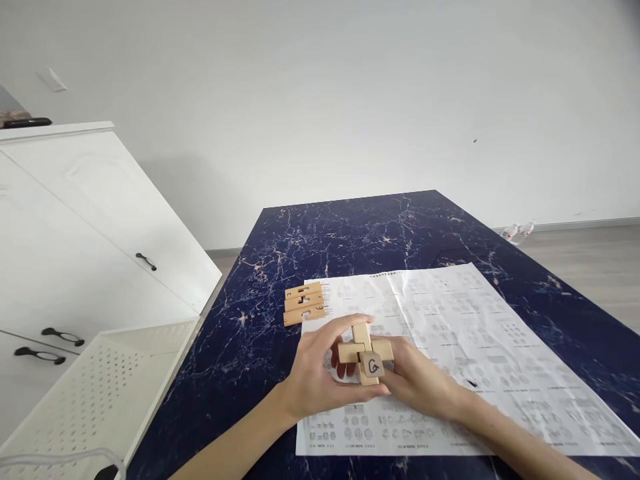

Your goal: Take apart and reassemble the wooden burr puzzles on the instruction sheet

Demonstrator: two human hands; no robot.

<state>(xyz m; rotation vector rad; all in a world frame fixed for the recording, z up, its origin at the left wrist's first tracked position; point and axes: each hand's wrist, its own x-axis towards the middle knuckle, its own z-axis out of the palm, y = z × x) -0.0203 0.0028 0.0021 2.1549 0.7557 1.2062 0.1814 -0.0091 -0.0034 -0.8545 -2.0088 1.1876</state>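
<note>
A wooden interlocking burr puzzle, cross-shaped with a dark "G" drawn on its near end, is held above a printed sheet. My left hand grips it between the thumb below and the index finger on top. From the right, my right hand holds it too, its fingers partly hidden behind the wood. Three notched wooden puzzle pieces lie side by side beyond my left hand, with handwritten marks on them. They overlap the left edge of the paper sheet, which is covered with small printed diagrams.
The sheet rests on a dark blue marbled table. To the left stand a white cabinet and a perforated white tray with a cable across it. Clear bottles are on the floor at right, near the wall.
</note>
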